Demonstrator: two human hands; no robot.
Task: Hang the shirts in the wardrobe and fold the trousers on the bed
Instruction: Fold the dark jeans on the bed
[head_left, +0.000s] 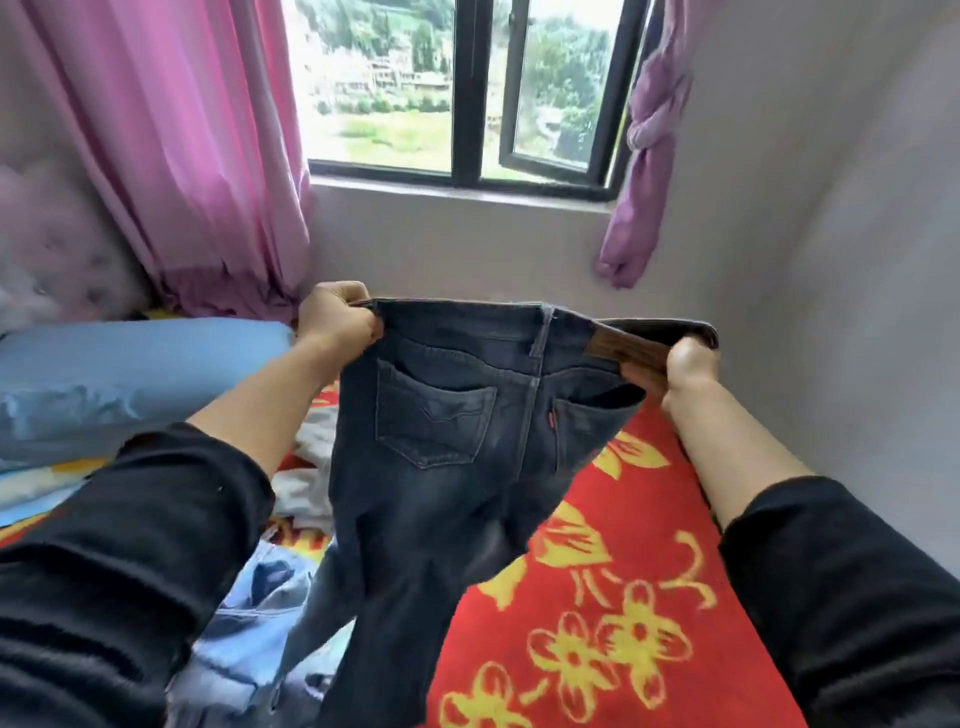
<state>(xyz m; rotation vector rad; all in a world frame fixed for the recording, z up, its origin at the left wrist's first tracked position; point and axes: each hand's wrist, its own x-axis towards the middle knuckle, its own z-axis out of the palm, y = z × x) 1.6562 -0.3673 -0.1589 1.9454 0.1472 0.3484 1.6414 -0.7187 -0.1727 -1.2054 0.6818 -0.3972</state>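
Head view: holds a pair of dark blue jeans (447, 483) up in the air by the waistband, back side toward the camera, above a red bed cover (649, 540) printed with yellow flowers. Grips the left end of the waistband in the left hand (335, 325), fingers curled tight into a fist round the denim. Pinches the right end with the right hand (688, 371), thumb on the near side just beside the brown leather patch (626, 347), the other fingers tucked behind the cloth and out of sight. Stretches the waistband roughly level between both hands, a little slack toward the right. Shows two back pockets, the left pocket (434, 415) flat and plain to see. Lets the legs hang down toward the lower edge of the picture, past a crumpled light blue garment (254, 618) lying on the cover; impossible to tell whether the legs touch the cover. Wears black sleeves (130, 545) pushed up the forearms on both arms. Further left: a white and grey cloth (311, 467) bunched just behind the jeans, and a pale blue pillow (130, 374) near a blurred, padded headboard (57, 249). Beyond: a dark-framed window (467, 93) with one pane swung open, a pink curtain (197, 156) hanging to its left, a purple curtain (649, 156) knotted up to its right, and a bare grey wall (831, 208) on the right side.
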